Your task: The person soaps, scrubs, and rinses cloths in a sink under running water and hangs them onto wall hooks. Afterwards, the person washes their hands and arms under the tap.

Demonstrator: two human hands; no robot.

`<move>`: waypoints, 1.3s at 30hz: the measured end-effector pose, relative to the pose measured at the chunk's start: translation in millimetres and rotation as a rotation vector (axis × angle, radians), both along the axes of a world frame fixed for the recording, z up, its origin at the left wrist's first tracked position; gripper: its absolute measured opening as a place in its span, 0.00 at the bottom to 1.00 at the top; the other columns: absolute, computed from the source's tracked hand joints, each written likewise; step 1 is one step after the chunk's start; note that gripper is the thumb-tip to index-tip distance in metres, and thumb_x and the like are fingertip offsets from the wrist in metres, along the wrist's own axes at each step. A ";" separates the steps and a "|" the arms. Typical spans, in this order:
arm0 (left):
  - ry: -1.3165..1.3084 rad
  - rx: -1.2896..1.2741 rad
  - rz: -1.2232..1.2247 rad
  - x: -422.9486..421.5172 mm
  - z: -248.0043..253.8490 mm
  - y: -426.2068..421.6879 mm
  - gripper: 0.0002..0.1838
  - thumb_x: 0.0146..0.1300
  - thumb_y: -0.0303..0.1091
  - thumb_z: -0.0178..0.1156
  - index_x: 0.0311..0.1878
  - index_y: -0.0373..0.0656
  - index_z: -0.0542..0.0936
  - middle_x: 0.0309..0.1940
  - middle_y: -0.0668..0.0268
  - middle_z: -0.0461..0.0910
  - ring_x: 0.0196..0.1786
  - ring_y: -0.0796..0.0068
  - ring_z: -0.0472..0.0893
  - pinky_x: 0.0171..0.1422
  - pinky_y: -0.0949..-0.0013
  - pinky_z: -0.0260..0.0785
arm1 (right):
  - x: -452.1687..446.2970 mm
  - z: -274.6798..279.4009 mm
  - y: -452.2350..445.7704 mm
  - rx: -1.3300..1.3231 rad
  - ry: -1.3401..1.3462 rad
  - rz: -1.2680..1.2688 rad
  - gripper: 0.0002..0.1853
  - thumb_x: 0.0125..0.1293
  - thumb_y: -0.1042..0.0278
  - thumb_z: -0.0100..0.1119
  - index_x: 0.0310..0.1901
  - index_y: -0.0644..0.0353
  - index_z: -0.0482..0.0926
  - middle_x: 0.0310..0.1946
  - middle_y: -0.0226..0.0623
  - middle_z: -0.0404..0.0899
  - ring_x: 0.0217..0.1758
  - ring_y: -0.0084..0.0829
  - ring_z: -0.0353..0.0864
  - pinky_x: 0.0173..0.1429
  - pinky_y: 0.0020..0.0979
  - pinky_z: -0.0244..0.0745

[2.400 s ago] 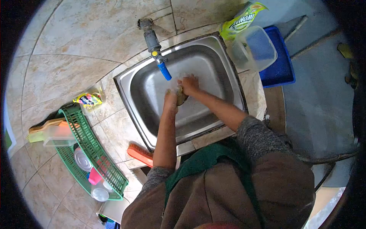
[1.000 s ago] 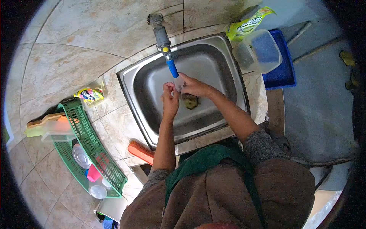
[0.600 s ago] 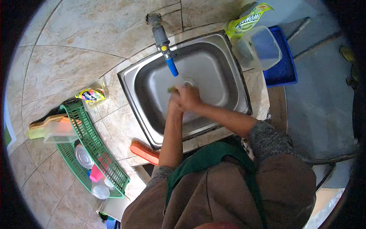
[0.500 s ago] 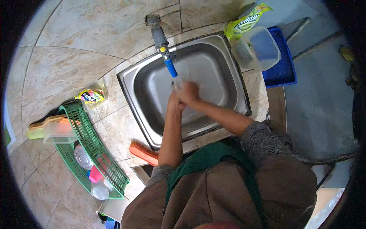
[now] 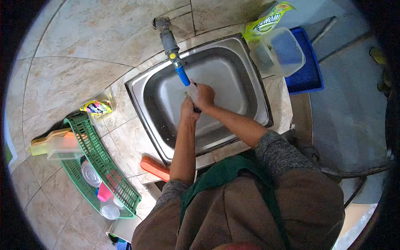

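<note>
A: Hands?
B: Both inside the stainless-steel sink (image 5: pixel 227 71), about mid-basin. Left hand (image 5: pixel 189 109): fingers curled closed around a sponge-like pad (image 5: pixel 196 109). Right hand (image 5: pixel 205 96): curled, set against the left; its fingertips are hidden, so cannot tell how far closed or whether it grips the pad.
A: Pad position?
B: Within the sink, between the hands. Only a dark edge shows, plus a yellow-green bit at the left fingertips; cannot tell if these are one piece.
A: Water source?
B: Faucet (image 5: pixel 170 46) at the sink's far edge, its blue nozzle (image 5: pixel 182 76) over the basin, just above the hands.
A: Surroundings?
B: Orange brush (image 5: pixel 154 167) just beside the sink's near-left corner. Green plastic basket (image 5: pixel 102 162) left of the sink. Right of the sink: clear plastic container (image 5: pixel 287 54), blue tray (image 5: pixel 315 81).
</note>
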State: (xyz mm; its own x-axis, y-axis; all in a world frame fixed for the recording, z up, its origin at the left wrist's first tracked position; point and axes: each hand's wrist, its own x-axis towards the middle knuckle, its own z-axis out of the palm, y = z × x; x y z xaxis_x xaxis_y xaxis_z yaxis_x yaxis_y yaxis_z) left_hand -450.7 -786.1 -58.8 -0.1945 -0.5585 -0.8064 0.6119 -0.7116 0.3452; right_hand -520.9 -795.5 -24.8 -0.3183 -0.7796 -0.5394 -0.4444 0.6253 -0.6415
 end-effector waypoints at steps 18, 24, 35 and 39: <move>0.241 -0.178 -0.187 30.9 -33.5 7.4 0.21 0.70 0.48 0.45 0.50 0.40 0.74 0.40 0.60 0.78 0.37 0.66 0.78 0.41 0.63 0.73 | 28.4 -73.1 19.2 -0.256 0.527 -0.088 0.27 0.63 0.42 0.49 0.31 0.64 0.81 0.35 0.56 0.79 0.44 0.55 0.78 0.50 0.49 0.68; -0.100 -0.148 -0.214 23.6 -91.6 11.7 0.25 0.70 0.52 0.38 0.55 0.41 0.71 0.44 0.57 0.76 0.46 0.59 0.76 0.50 0.56 0.70 | -26.7 -17.8 -16.5 0.088 -0.093 0.032 0.29 0.61 0.46 0.53 0.54 0.63 0.74 0.53 0.60 0.71 0.62 0.58 0.65 0.69 0.53 0.46; -0.019 -0.115 -0.117 19.7 18.5 -7.1 0.14 0.69 0.41 0.45 0.48 0.42 0.73 0.40 0.66 0.76 0.40 0.72 0.76 0.50 0.68 0.69 | -53.5 -41.2 -19.5 -0.003 0.017 0.234 0.19 0.63 0.55 0.56 0.43 0.65 0.78 0.46 0.60 0.75 0.58 0.52 0.72 0.60 0.42 0.67; -0.240 -0.465 -0.326 51.1 33.3 -14.9 0.14 0.64 0.35 0.47 0.50 0.43 0.73 0.41 0.67 0.75 0.42 0.75 0.74 0.52 0.72 0.66 | -87.0 -82.3 -6.3 -0.153 -0.721 0.054 0.28 0.57 0.70 0.62 0.60 0.59 0.66 0.59 0.50 0.68 0.61 0.47 0.71 0.60 0.40 0.69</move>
